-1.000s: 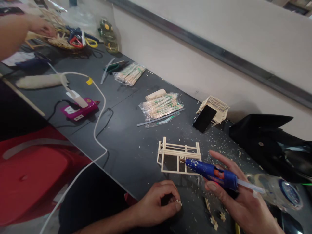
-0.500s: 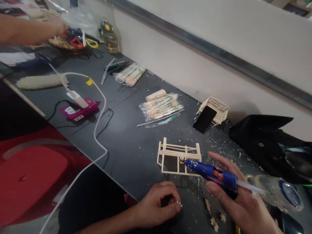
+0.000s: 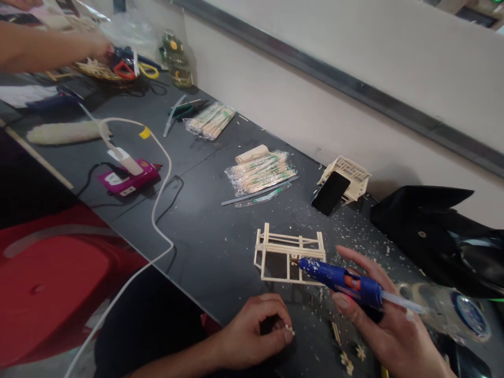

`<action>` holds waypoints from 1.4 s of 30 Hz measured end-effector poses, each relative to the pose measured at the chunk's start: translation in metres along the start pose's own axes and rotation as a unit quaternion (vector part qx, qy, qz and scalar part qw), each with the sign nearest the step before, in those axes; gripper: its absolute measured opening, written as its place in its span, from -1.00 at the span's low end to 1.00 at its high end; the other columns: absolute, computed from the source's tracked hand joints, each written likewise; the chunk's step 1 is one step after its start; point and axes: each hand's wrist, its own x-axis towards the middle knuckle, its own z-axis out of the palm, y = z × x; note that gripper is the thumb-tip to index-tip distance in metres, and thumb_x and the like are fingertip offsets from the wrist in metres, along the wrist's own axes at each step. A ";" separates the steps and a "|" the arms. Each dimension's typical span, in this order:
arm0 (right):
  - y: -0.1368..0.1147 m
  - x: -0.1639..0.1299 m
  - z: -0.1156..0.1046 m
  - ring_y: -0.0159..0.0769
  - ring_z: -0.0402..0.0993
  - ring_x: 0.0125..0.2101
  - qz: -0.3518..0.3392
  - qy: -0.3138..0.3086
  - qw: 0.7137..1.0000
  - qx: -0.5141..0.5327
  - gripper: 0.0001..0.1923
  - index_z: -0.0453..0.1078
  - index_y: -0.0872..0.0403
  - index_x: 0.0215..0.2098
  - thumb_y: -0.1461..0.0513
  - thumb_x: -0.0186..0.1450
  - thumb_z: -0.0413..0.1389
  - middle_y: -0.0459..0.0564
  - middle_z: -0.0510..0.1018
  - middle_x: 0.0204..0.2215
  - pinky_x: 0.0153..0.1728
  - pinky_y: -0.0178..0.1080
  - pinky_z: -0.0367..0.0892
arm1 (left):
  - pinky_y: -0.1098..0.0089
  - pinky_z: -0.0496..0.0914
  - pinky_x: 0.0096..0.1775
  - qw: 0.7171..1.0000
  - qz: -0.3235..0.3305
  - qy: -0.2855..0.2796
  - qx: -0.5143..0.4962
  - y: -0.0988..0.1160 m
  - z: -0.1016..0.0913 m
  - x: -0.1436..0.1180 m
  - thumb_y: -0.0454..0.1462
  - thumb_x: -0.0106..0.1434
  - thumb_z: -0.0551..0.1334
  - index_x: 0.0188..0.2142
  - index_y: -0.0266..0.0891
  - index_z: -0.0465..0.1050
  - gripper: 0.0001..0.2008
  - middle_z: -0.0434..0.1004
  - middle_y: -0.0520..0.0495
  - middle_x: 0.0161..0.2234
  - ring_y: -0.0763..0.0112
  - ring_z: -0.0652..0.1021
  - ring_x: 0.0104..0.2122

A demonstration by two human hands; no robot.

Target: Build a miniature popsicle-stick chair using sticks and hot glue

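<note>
Two bare hands work at the lower edge of the frame, over a dark table (image 3: pixel 205 231) strewn with pale wood chips. At lower right, the right hand (image 3: pixel 378 320) grips a blue glue gun (image 3: pixel 340 281): the fingers are curled around its body, the forefinger stretched along the top, and a clear glue stick pokes out of the back. The nozzle points up-left and touches, or all but touches, the near rail of a small stick frame (image 3: pixel 289 254) that stands on the table just left of centre-bottom. At lower centre, the left hand (image 3: pixel 255 331) rests on the table edge in a loose fist, thumb and fingertips pinched on a tiny pale stick piece (image 3: pixel 289 329).

Beyond the frame lie a packet of wrapped sticks (image 3: pixel 260 172) and, further up, a second packet (image 3: pixel 210 119). A dark phone (image 3: pixel 329 191) leans on a lattice model (image 3: pixel 348 173) by the wall, with a black bag (image 3: pixel 437 231) at right. A pink power strip (image 3: pixel 126 177) sits at left with a white cable. In the upper left corner, another person's arm (image 3: pixel 47 50) reaches over a heap of sticks and scissors.
</note>
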 end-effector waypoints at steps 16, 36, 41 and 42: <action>-0.002 0.001 0.000 -0.30 0.66 -0.22 -0.012 0.009 1.000 0.001 -0.59 0.25 -0.03 0.18 0.12 0.39 0.05 -0.01 0.62 -0.06 -0.30 -0.43 0.56 | 0.50 0.32 -0.34 1.000 -0.013 -0.008 -0.009 0.002 -0.001 0.000 -0.28 0.25 0.23 -0.44 -0.29 0.44 -0.85 0.41 -0.03 -0.44 0.50 0.42 -0.42; 0.006 -0.011 0.001 -0.18 0.60 -0.08 0.051 -0.029 0.998 0.033 -0.51 0.25 -0.05 0.24 0.09 0.36 0.09 0.02 0.55 0.06 -0.23 -0.32 0.57 | 0.49 0.32 -0.33 1.000 -0.013 -0.009 -0.008 0.001 -0.001 0.000 -0.24 0.27 0.24 -0.43 -0.29 0.44 -0.82 0.42 -0.04 -0.43 0.48 0.41 -0.42; 0.006 -0.014 -0.004 -0.22 0.65 -0.21 0.064 -0.002 0.997 0.036 -0.55 0.30 -0.06 0.19 0.08 0.35 0.10 -0.01 0.60 -0.04 -0.27 -0.31 0.58 | 0.50 0.31 -0.33 1.000 -0.018 -0.011 -0.008 0.002 -0.001 0.000 -0.27 0.25 0.24 -0.44 -0.30 0.44 -0.84 0.40 -0.02 -0.43 0.50 0.41 -0.42; 0.006 -0.016 -0.006 -0.21 0.65 -0.24 0.070 0.011 0.997 0.034 -0.55 0.31 -0.07 0.18 0.07 0.34 0.10 -0.02 0.62 -0.08 -0.29 -0.31 0.58 | 0.50 0.31 -0.33 1.000 -0.017 -0.011 -0.008 0.002 -0.001 0.001 -0.27 0.25 0.23 -0.44 -0.30 0.44 -0.84 0.40 -0.02 -0.43 0.50 0.41 -0.42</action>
